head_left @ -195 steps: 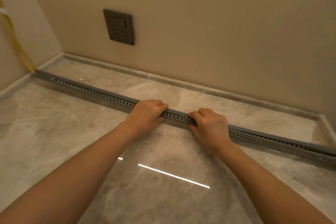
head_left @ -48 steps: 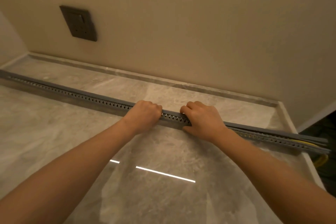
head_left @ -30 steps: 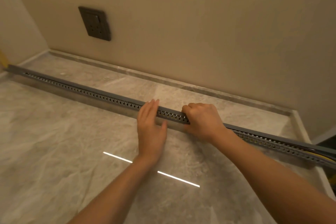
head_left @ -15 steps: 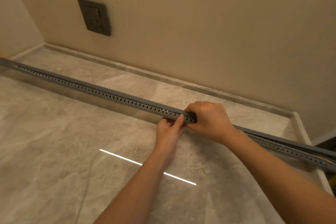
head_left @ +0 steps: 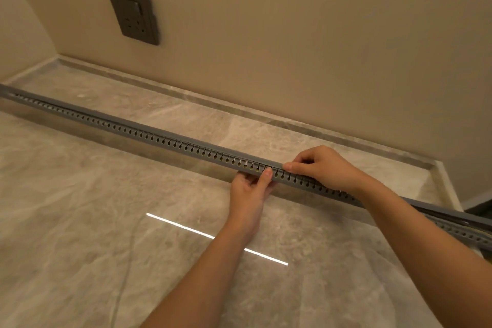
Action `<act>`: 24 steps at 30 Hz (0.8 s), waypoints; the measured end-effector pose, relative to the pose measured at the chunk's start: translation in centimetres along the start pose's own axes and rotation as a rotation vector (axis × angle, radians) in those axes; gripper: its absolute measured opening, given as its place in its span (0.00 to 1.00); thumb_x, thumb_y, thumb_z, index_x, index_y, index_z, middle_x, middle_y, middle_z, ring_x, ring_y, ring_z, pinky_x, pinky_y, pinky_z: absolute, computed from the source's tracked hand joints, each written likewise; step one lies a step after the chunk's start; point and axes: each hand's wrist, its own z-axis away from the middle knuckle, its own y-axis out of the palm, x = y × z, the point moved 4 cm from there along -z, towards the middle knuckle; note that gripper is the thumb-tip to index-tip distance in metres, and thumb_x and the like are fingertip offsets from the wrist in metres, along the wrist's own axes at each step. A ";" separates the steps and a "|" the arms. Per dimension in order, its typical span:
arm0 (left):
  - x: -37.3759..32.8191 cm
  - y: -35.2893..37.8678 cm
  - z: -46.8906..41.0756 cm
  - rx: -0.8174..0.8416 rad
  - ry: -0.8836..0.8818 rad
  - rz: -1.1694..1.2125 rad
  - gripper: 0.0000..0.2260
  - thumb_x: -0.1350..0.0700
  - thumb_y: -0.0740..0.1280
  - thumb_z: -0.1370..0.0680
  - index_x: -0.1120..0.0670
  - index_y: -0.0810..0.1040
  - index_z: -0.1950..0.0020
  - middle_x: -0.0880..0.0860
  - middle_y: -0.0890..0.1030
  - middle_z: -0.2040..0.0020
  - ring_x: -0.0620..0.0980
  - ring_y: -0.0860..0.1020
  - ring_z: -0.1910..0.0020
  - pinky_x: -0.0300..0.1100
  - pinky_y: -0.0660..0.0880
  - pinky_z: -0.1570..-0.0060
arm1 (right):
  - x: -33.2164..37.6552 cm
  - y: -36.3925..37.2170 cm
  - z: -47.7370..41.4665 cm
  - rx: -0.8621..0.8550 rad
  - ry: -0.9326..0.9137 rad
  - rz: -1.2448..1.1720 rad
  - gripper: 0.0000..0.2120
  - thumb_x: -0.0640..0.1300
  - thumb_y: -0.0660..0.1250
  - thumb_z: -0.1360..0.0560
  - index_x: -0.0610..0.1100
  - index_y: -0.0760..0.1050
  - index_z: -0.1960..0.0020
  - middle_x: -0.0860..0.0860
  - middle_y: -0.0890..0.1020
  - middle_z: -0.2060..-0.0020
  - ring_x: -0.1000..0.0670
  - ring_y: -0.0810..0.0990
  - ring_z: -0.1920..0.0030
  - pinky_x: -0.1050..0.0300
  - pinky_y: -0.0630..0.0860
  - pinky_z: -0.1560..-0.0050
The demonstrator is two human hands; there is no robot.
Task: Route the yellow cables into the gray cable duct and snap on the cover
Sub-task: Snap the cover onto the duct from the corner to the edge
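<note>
Gray cable duct (head_left: pixel 165 138) runs along the marble floor (head_left: pixel 80 221), cover (head_left: pixel 149 129) on. Left hand (head_left: pixel 250 189) has shifted right, fingertips pinching the slotted near wall; right hand (head_left: pixel 322 168) curls over the top beside it, likely seating the cover. Rigid matte plastic; yellow cables show through slots.

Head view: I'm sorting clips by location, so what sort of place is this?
Probably an indoor room in a home or flat, worked at floor level: polished marble-look floor tiles, a plain beige wall with a dark wall socket, and a stone skirting along its foot.
</note>
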 end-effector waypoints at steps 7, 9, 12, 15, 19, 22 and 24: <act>0.2 -0.1 0.1 -0.036 0.029 -0.039 0.13 0.63 0.67 0.24 0.66 0.72 0.41 0.58 0.81 0.48 0.52 0.81 0.47 0.48 0.77 0.44 | 0.3 0.0 0.4 -0.058 -0.037 -0.037 0.13 0.56 0.68 0.28 0.47 0.83 0.60 0.46 0.83 0.65 0.51 0.76 0.66 0.59 0.70 0.65; 0.3 -0.2 0.0 -0.048 0.032 -0.037 0.13 0.63 0.67 0.24 0.65 0.73 0.41 0.58 0.81 0.49 0.52 0.81 0.47 0.48 0.77 0.45 | 0.4 0.2 0.6 -0.099 -0.050 0.059 0.14 0.57 0.67 0.27 0.48 0.83 0.57 0.49 0.83 0.65 0.50 0.78 0.65 0.57 0.71 0.64; 0.4 -0.4 0.0 -0.071 0.034 -0.039 0.14 0.63 0.67 0.24 0.65 0.72 0.41 0.60 0.81 0.48 0.53 0.81 0.48 0.49 0.78 0.45 | 1.2 0.6 1.4 -0.138 -0.096 0.277 0.16 0.62 0.65 0.29 0.52 0.80 0.50 0.56 0.82 0.64 0.56 0.77 0.64 0.59 0.72 0.64; 0.4 -0.4 -0.1 -0.104 0.027 -0.025 0.13 0.63 0.67 0.24 0.65 0.72 0.41 0.61 0.80 0.46 0.55 0.81 0.47 0.49 0.78 0.46 | 2.2 1.2 2.4 -0.159 -0.147 0.466 0.22 0.66 0.65 0.31 0.52 0.75 0.45 0.56 0.82 0.58 0.53 0.78 0.60 0.58 0.72 0.61; 0.3 -0.2 -0.1 -0.112 0.035 0.000 0.13 0.64 0.67 0.24 0.67 0.71 0.41 0.64 0.79 0.45 0.56 0.80 0.46 0.45 0.79 0.48 | 3.7 2.2 3.0 -0.242 -0.163 0.705 0.20 0.62 0.62 0.26 0.48 0.73 0.44 0.53 0.80 0.54 0.50 0.78 0.55 0.57 0.69 0.61; 0.3 -0.2 0.0 -0.112 0.044 -0.005 0.11 0.65 0.66 0.24 0.66 0.71 0.43 0.63 0.79 0.46 0.54 0.81 0.47 0.44 0.79 0.49 | 4.6 2.6 2.8 -0.255 -0.167 0.842 0.10 0.49 0.60 0.23 0.45 0.72 0.46 0.51 0.81 0.54 0.47 0.79 0.55 0.57 0.65 0.64; 0.3 -0.2 0.1 -0.119 0.047 -0.001 0.11 0.65 0.66 0.24 0.66 0.72 0.43 0.64 0.79 0.47 0.55 0.81 0.48 0.45 0.79 0.49 | 4.9 2.6 2.5 -0.242 -0.173 0.891 0.06 0.46 0.59 0.24 0.44 0.71 0.49 0.50 0.81 0.56 0.47 0.79 0.57 0.57 0.61 0.67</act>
